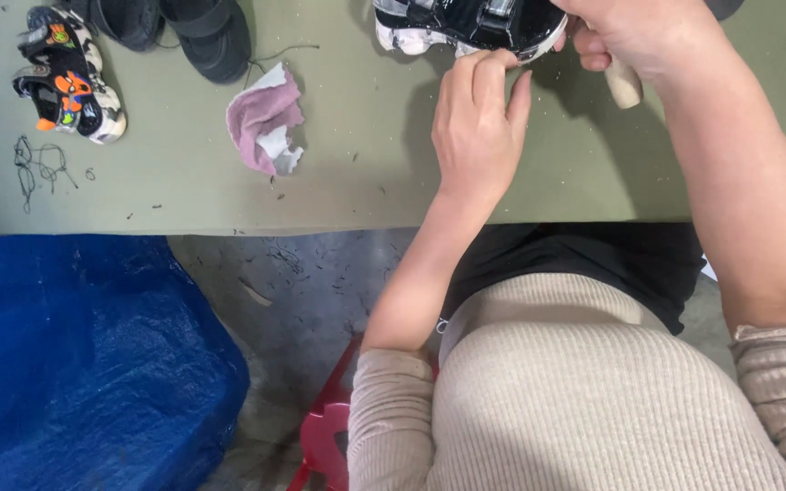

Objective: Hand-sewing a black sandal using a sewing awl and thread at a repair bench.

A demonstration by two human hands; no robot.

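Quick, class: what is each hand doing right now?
Left hand: fingers pinched at the edge of the black-and-white shoe.
Right hand: closed around a pale tool handle, against the shoe.

That black shoe [470, 23] you've got looks glossy, plastic-like. Counter [184, 182] is matt green, the rag [266, 118] fuzzy pink cloth, your sleeves ribbed knit.

No packages, labels, signs or screens in view.
Nothing on the desk [184, 195], from its near edge to its far corners, is a box, a packet, a tag, a sign or a display, and none shows on the floor below the desk either.
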